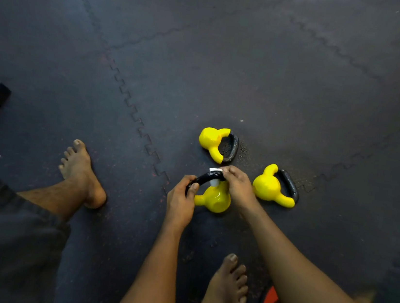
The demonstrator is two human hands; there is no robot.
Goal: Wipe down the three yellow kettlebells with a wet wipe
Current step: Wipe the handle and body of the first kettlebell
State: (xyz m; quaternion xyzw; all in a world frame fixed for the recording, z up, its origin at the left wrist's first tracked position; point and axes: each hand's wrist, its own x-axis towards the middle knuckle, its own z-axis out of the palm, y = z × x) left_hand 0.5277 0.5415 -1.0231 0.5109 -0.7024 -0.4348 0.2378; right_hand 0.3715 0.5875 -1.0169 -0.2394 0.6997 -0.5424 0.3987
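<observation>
Your right forearm (304, 279) is reaching in from the near right edge, with your bare right foot (227, 287) resting just left of it. Dark interlocking floor mats (205, 63) are carrying everything. Three yellow kettlebells are sitting on them in a loose cluster. The far kettlebell (209, 140) and the right kettlebell (268, 187) are lying on their sides, clear of your hands. The near kettlebell (214, 199) is sitting between your hands, tipped so its black handle (205, 178) is pointing up and to the left.

Your left hand (181, 199) is gripping the left end of that handle, its fingers curled round it. Your right hand (238, 187) is pinching the wet wipe (215, 171) against the handle's far end, fingers pressed together over the white fold.

These are looking like small cast weights: dense for their size, rigid, not fragile. The glossy yellow coating is probably getting slick where wet, so you are better off bracing by the handle and rolling the body rather than lifting it. The wipe is looking thin and limp, so be keeping it bunched under your fingers.
</observation>
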